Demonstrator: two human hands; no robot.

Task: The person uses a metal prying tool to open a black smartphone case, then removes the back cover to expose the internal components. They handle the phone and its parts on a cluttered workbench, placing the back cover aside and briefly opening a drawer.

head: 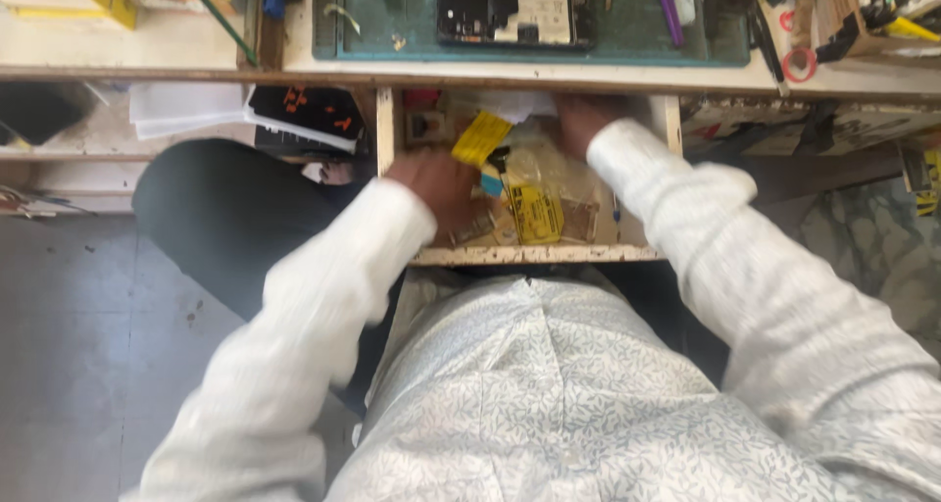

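Inside open drawer point(529, 255), left hand point(441, 183) and right hand point(578, 120) among yellow packets point(534, 213), grips blurred, cannot tell, green mat point(392, 22) above.

A pale workbench point(549, 74) runs across the far side. On it lies a green cutting mat point(627, 31), and on the mat sits an opened phone point(515, 12) with its insides showing. A purple pen point(668, 7) lies to the right of the phone, and a red ring of tape point(799, 65) rests near the right end. Under the bench, an open wooden drawer point(534, 255) holds yellow packets point(534, 213) and clear plastic bags point(549, 164). To the left, a lower shelf point(59, 154) carries white papers point(186, 108) and a black booklet point(309, 115).
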